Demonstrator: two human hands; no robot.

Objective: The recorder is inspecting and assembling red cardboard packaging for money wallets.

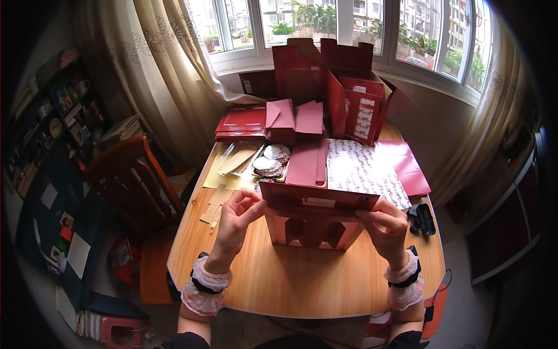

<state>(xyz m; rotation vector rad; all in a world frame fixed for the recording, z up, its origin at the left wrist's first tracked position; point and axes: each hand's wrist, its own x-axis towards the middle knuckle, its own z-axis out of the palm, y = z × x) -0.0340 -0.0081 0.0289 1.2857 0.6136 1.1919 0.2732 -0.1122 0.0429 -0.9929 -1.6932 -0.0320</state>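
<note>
Red box [319,202] stands on the table [267,279], nr its front edge, top flap up, pinkish inside partly visible. L hand [235,216]: thumb & fingertips pinched at the flap's L corner. R hand [386,225]: grasping the flap's R end, thumb in front. Pale cuffs [210,276] w/ black bands on both wrists.

Rel. to box: pink cards [305,161] just behind; round white stack [270,161] behind-L; patterned sheet [366,166] behind-R, w/ pink sheets [407,168] beyond it, farther R. Black strap [421,220] to R, apart. Cardboard scraps [216,205] to L, past L hand. Red folders [241,121] farther back-L; big red carton [354,107] well back-R, open, flaps up. Chair [131,186] well off to L.
</note>
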